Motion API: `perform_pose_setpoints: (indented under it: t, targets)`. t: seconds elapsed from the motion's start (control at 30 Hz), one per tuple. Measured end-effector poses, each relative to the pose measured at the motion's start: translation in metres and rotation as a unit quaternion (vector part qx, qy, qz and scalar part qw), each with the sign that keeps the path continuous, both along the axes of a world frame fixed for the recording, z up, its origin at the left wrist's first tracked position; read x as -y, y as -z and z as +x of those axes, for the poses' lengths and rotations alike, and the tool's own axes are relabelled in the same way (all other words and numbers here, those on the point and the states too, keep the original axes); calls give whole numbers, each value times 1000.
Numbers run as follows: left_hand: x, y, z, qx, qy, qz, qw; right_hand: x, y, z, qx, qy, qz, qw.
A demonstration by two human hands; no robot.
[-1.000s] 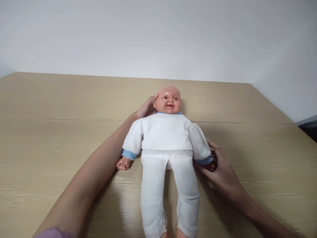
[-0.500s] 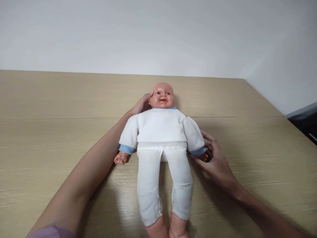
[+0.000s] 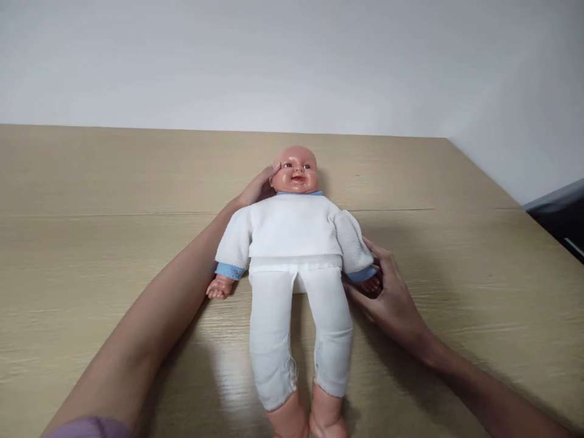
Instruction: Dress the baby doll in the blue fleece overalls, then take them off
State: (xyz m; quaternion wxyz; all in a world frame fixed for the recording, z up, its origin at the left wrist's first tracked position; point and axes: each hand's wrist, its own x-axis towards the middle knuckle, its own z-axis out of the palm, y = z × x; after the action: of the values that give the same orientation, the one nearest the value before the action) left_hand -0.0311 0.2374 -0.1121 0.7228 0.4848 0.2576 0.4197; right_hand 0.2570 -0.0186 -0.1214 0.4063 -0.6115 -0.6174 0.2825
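A baby doll lies on its back, head away from me and feet toward me. It wears a white fleece top with blue collar and cuffs, and white trousers. My left hand cups the side of its bald head, thumb on the temple; the other fingers are hidden behind the head. At the doll's other side, my right hand curls around the blue-cuffed sleeve, with fingertips behind the sleeve and thumb reaching under it. The doll's opposite small hand rests beside my left forearm.
Under the doll is a light wooden table with a seam running across it. Its far edge meets a pale wall. A dark object stands past the table's right edge.
The doll, both hands and the table edge sit slightly higher in the view, as the camera has tilted a little. My grip on the doll looks the same.
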Motion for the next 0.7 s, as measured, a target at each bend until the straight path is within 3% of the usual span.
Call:
perform_pose_setpoints:
  t: [0.43,0.7]
  targets:
    - [1,-2,0,-24,-11,18,999,-5,12,3,56,-11,67,996]
    - [-11,9,2,-4,-30,-2,1000,-7,14,4,87,-47,92,991]
